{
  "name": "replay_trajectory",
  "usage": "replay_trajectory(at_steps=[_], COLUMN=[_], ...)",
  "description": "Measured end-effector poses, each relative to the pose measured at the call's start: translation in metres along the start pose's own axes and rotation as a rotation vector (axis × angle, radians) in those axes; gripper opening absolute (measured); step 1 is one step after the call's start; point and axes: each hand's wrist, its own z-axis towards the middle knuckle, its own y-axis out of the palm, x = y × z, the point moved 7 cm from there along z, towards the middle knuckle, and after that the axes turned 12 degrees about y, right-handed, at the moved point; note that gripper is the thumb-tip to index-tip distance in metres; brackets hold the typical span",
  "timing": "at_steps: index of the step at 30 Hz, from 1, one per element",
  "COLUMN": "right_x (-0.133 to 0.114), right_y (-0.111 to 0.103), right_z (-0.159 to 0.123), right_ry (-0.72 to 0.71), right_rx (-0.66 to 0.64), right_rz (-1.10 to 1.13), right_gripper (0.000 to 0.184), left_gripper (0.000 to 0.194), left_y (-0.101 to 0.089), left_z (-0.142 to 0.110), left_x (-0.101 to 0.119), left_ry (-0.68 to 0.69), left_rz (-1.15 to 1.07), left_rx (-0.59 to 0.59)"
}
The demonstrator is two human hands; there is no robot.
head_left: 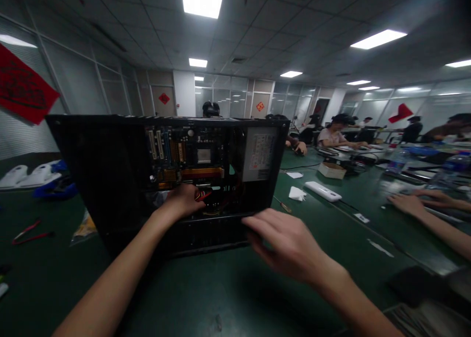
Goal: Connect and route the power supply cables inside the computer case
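An opened black computer case [221,236] stands on the green table in front of me, its inside facing me. Within it show a motherboard [172,150], a square metal chip [204,155] and a silver power supply [259,153]. My left hand [184,201] reaches into the lower middle of the case, its fingers closed on red and dark cables [202,195]. At the case's lower right edge is my right hand [285,239], slightly blurred. Its fingers are extended with the thumb apart, and nothing shows between them.
Pliers with red handles [33,234] and a plastic bag [84,227] lie left of the case. On the right are a screwdriver [285,207], crumpled tissue [297,194], a white power strip [323,191] and a small box [331,169]. Another person's hands [415,202] rest further right.
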Motion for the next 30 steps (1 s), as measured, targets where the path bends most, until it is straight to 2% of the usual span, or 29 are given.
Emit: replay_trajectory(at_steps=[2,5,7,9,11,12,15,18,22,26,30], right_x=[-0.006,0.001,0.007,0.01,0.014,0.017,0.034,0.048,0.052,0.052,0.057], right_y=[0.035,0.087,0.114,0.13,0.135,0.135,0.138,0.147,0.146,0.141,0.14], right_z=[0.028,0.077,0.101,0.114,0.121,0.124,0.129,0.129,0.128,0.126,0.125], right_ry=[-0.046,0.109,0.211,0.275,0.314,0.334,0.398,0.413,0.371,0.396,0.429], right_rx=[-0.134,-0.288,-0.399,-0.482,-0.484,-0.458,-0.377,-0.399,-0.4,-0.48,-0.555], right_rz=[0.017,0.116,0.099,0.072,0.042,0.019,-0.052,-0.041,-0.053,-0.151,-0.226], right_gripper=[0.018,0.035,0.045,0.052,0.056,0.056,0.047,0.029,0.024,0.025,0.034], left_gripper=[0.019,0.017,0.017,0.016,0.014,0.012,0.01,0.011,0.022,0.031,0.04], left_y=[0.001,-0.001,-0.008,-0.019,-0.027,-0.028,-0.03,-0.034,-0.039,-0.037,-0.027], left_z=[0.001,0.001,0.001,0.0,-0.003,-0.003,-0.003,-0.003,-0.003,-0.001,0.003], left_x=[0.002,0.005,0.005,0.005,0.006,0.006,0.007,0.005,0.0,-0.012,-0.015], left_ry=[0.038,0.087,0.115,0.152,0.202,0.229,0.284,0.294,0.249,0.067,0.032], left_rz=[-0.035,-0.097,-0.104,-0.088,-0.089,-0.107,-0.176,-0.254,-0.367,-0.232,-0.235], left_rx=[-0.003,0.032,0.133,0.293,0.43,0.463,0.499,0.522,0.517,0.456,0.358])
